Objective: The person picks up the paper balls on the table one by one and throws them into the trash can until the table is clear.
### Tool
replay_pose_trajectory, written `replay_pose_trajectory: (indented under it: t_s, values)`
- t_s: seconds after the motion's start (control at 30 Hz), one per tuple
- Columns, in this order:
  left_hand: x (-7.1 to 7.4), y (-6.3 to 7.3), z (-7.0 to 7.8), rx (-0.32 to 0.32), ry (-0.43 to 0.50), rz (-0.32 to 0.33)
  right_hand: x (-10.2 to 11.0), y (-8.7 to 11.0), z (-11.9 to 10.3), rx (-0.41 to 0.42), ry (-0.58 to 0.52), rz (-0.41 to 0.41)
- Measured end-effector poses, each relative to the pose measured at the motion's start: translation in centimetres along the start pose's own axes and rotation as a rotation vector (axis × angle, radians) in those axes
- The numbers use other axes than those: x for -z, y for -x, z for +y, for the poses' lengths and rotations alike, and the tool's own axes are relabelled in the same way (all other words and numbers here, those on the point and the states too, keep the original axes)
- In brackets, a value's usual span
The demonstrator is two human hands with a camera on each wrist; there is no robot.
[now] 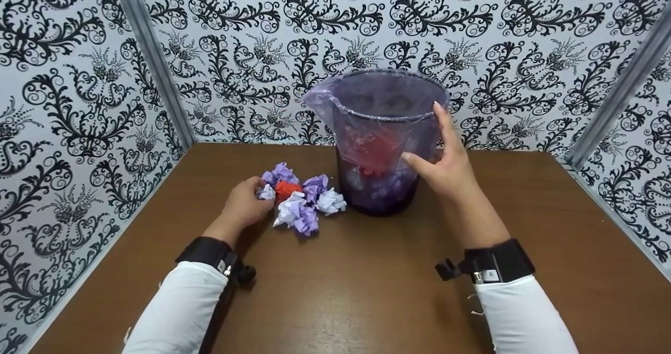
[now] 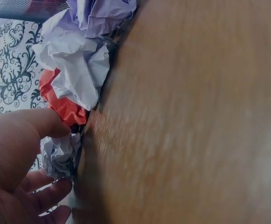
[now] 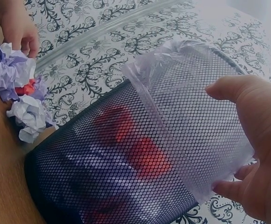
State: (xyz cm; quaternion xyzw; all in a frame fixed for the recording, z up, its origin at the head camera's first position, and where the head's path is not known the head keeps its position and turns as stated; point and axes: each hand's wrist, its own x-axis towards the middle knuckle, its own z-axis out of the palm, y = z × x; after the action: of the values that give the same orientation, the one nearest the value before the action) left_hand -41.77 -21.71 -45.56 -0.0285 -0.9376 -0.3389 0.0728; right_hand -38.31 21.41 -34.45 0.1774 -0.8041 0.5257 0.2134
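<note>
My left hand is at the left end of a small heap of crumpled paper. Its thumb and fingers close round a small white paper ball. Beside that ball lie a red paper ball, purple paper balls and white ones. My right hand holds the side of a dark mesh waste bin, thumb on the front and a finger up at the rim. A translucent purple liner bag folds over the rim. Through the mesh, red and pale crumpled paper shows inside the upright bin.
Everything stands on a brown wooden table. Behind it and at both sides rise panels with a black scroll pattern on white. The bin is just right of the paper heap, close to the back edge.
</note>
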Motion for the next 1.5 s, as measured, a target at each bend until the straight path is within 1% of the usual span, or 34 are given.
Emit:
replay_pose_trajectory:
  t_s: [0.07, 0.23, 0.33, 0.5, 0.57, 0.67, 0.83, 0.9, 0.93, 1.07, 1.13, 1.17, 1.3, 1.5]
  values:
    - [0.0, 0.0, -0.1, -0.006, -0.003, 0.007, 0.0, 0.0, -0.1, -0.001, -0.003, 0.000]
    - [0.1, 0.0, -0.3, -0.043, -0.015, 0.044, 0.0, 0.0, -0.3, 0.000, -0.013, -0.001]
    - [0.3, 0.1, -0.5, -0.038, -0.004, 0.058, 0.0, 0.0, -0.3, 0.002, 0.001, 0.003]
    - [1.0, 0.4, -0.2, -0.014, 0.048, 0.065, 0.1, 0.0, -0.2, -0.006, 0.025, 0.005]
    - [1.5, 0.6, 0.1, -0.014, 0.064, 0.076, 0.1, 0.0, -0.2, -0.014, 0.028, 0.005]
    - [2.3, 0.5, 0.7, -0.033, 0.087, 0.102, 0.1, 0.0, -0.2, -0.021, 0.031, 0.004]
    - [3.7, 0.2, 2.5, -0.073, 0.135, 0.136, 0.2, 0.0, -0.3, -0.025, 0.037, 0.004]
    - [4.3, 0.0, 3.3, -0.079, 0.167, 0.134, 0.2, 0.0, -0.3, -0.026, 0.039, 0.002]
    - [4.5, -0.1, 3.7, -0.076, 0.200, 0.125, 0.1, 0.0, -0.4, -0.027, 0.036, 0.000]
    - [5.7, -0.8, 5.2, -0.106, 0.228, 0.135, 0.0, 0.0, -0.3, -0.038, 0.032, -0.004]
    - [6.4, -1.2, 6.1, -0.110, 0.234, 0.141, 0.0, 0.0, -0.3, -0.028, 0.028, -0.005]
    - [6.8, -1.4, 6.7, -0.114, 0.215, 0.147, 0.0, 0.0, -0.3, -0.023, 0.026, -0.004]
    - [8.2, -2.2, 9.3, -0.101, 0.242, 0.132, 0.1, 0.1, -0.1, 0.010, 0.012, -0.002]
    - [9.7, -3.2, 13.6, -0.150, 0.278, 0.140, 0.0, 0.0, 0.0, 0.012, 0.012, 0.000]
